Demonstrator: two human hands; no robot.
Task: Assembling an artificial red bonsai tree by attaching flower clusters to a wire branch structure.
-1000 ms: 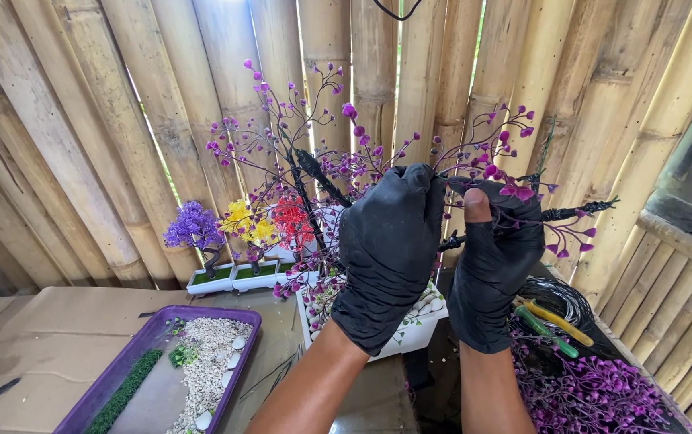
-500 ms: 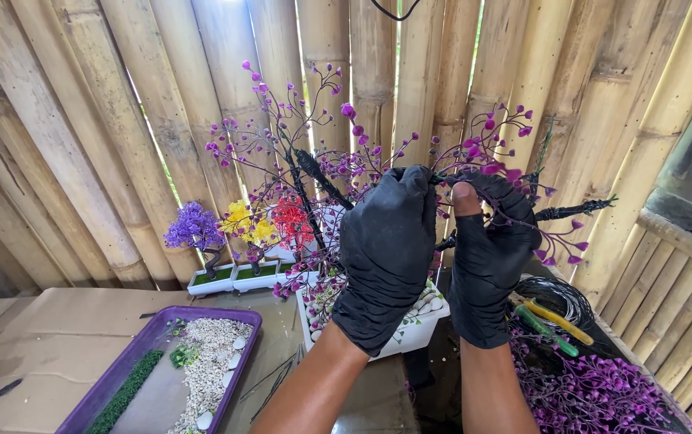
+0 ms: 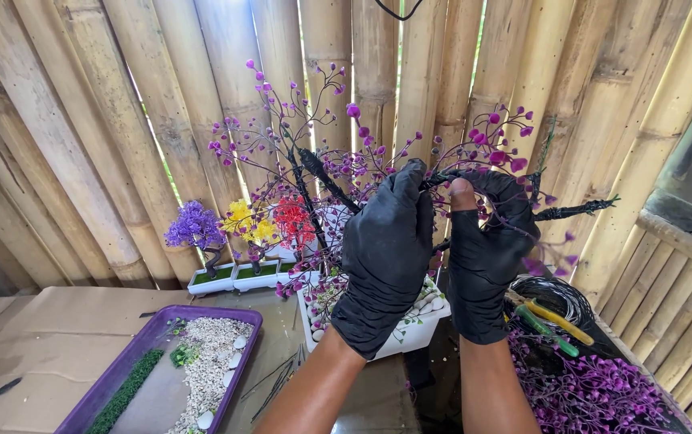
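Observation:
Both my hands wear black gloves; the right glove's thumb tip is torn and bare. My left hand [image 3: 386,249] and my right hand [image 3: 487,249] pinch the same dark wire branch [image 3: 442,178] of a small artificial tree [image 3: 314,173] with purple and pink bead blossoms. The tree stands in a white rectangular pot [image 3: 414,333] filled with white pebbles, right below my hands. A further dark branch [image 3: 575,211] sticks out to the right of my right hand.
Three little trees, purple [image 3: 193,227], yellow [image 3: 248,223] and red [image 3: 291,221], stand in white pots by the bamboo wall. A purple tray [image 3: 93,402] holds gravel and green moss. A wire coil [image 3: 555,293], pliers [image 3: 551,321] and a pile of purple bead sprigs [image 3: 603,394] lie right.
My right hand has shifted slightly up the branch and its bare thumb tip now presses on top. The left hand stays in place.

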